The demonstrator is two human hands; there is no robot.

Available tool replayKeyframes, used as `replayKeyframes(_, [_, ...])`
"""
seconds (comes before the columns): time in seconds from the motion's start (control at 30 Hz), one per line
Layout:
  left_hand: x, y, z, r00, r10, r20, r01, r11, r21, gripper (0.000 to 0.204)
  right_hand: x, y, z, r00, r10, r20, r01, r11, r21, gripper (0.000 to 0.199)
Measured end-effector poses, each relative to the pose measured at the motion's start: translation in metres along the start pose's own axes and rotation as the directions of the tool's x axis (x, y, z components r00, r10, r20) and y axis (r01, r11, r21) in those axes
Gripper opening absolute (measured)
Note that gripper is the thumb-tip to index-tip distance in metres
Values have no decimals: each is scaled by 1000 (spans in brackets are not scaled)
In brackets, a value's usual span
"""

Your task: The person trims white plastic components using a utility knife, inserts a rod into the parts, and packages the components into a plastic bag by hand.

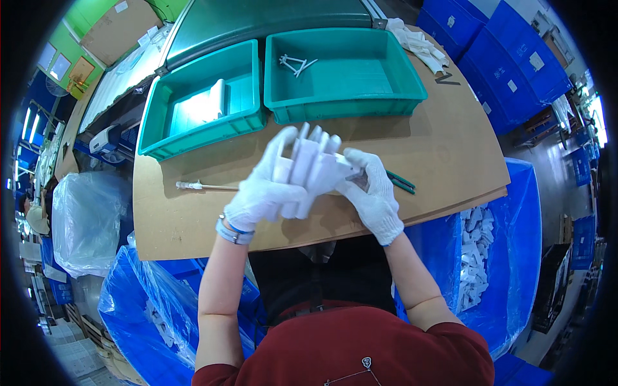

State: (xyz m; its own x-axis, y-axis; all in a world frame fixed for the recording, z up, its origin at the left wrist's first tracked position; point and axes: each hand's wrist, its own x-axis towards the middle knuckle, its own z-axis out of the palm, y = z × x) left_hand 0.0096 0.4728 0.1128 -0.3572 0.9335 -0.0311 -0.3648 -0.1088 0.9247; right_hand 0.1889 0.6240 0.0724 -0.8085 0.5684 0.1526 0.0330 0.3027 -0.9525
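Observation:
In front of me, above the cardboard-topped table, my left hand (261, 192) in a white knit glove is closed around several white plastic pieces (311, 164). They are held side by side in a bunch, and their exact kind does not show. My right hand (375, 201), gloved the same way, grips the right end of the bunch with thumb and fingers. A thin rod with a white end (190, 185) lies on the cardboard left of my left hand. Green handles of a tool (402, 183) stick out beyond my right hand; the rest of it is hidden.
Behind my hands stand two green trays: the left one (205, 143) holds a white piece, the right one (347, 108) several thin white sticks. White gloves (418, 45) lie at the far right. Blue bins (524, 257) with white parts flank me below the table edge (193, 257).

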Motion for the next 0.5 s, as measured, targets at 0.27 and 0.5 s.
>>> replayKeyframes(0.27, [10,-40,17,989,79,-124,-52,976,211,112,5,12,26,970,104,-221,4,899,439,71])
replayKeyframes(0.5, [-1,-46,37,971,150,-189,-137,988,78,116,-3,0,49,970,-14,-241,149,819,554,72])
